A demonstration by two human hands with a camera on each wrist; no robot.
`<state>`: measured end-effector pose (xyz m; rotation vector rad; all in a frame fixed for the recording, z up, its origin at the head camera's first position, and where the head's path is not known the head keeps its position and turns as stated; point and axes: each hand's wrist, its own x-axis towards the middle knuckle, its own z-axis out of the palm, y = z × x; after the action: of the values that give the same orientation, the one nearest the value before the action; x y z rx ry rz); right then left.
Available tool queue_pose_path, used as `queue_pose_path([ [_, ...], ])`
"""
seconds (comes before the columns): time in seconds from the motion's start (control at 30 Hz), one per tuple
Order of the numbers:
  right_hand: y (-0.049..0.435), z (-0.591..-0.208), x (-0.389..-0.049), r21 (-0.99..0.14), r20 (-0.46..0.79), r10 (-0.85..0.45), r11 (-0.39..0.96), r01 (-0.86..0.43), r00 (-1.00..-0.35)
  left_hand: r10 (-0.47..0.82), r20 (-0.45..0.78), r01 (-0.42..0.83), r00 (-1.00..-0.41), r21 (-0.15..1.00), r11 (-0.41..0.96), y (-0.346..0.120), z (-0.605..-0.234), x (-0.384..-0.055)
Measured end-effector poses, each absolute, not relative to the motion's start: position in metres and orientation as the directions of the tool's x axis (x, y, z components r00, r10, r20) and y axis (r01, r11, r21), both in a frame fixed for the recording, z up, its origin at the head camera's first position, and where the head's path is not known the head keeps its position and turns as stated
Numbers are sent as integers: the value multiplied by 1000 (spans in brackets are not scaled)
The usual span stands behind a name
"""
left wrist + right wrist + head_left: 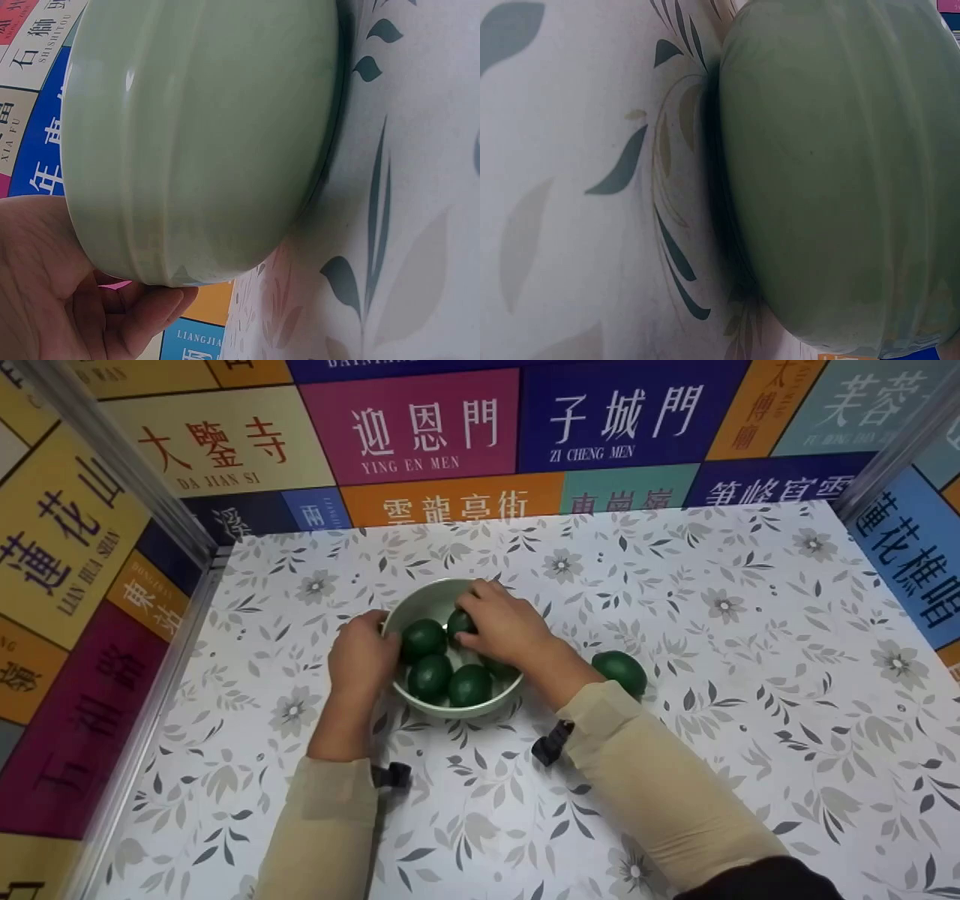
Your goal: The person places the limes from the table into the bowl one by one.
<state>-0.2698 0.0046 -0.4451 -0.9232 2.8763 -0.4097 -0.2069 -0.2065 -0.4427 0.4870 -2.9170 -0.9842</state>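
Observation:
A pale green bowl (409,606) stands on the table with several dark green limes (430,678) inside. My left hand (364,656) grips the bowl at its left side, thumb at the rim and fingers curled against the outer wall. In the left wrist view, that hand (97,300) shows at the lower left of the glossy bowl wall (202,142). My right hand (502,622) reaches over the right rim and holds a lime (459,624) in the bowl, partly hidden by the fingers. The right wrist view is mostly outer bowl wall (817,172).
One more lime (621,673) lies on the table right of the bowl, beside my right forearm. The white table cover (750,720) has a grey leaf and flower print. Panels with large lettering (427,427) stand along the back and both sides.

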Motion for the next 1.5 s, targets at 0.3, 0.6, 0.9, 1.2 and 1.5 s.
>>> queue_pose_path([
  [0.3, 6, -444, -269, -278, 2, -582, 781, -559, -813, -296, -77, -282, -952, 595, 752, -207, -442, -209],
  [0.6, 9, -443, -268, -294, 31, -583, 771, -564, -812, -296, -81, -284, -952, 600, 748, -206, -443, -209],
  [0.9, 14, -437, -264, -293, 20, -600, 761, -578, -800, -299, -70, -281, -952, 588, 758, -206, -443, -207],
  [1.2, 22, -424, -257, -291, 4, -612, 756, -586, -791, -298, -84, -289, -951, 587, 757, -207, -444, -207],
  [1.5, 43, -417, -244, -294, 56, -610, 747, -597, -791, -295, -75, -281, -953, 589, 758, -206, -443, -207],
])
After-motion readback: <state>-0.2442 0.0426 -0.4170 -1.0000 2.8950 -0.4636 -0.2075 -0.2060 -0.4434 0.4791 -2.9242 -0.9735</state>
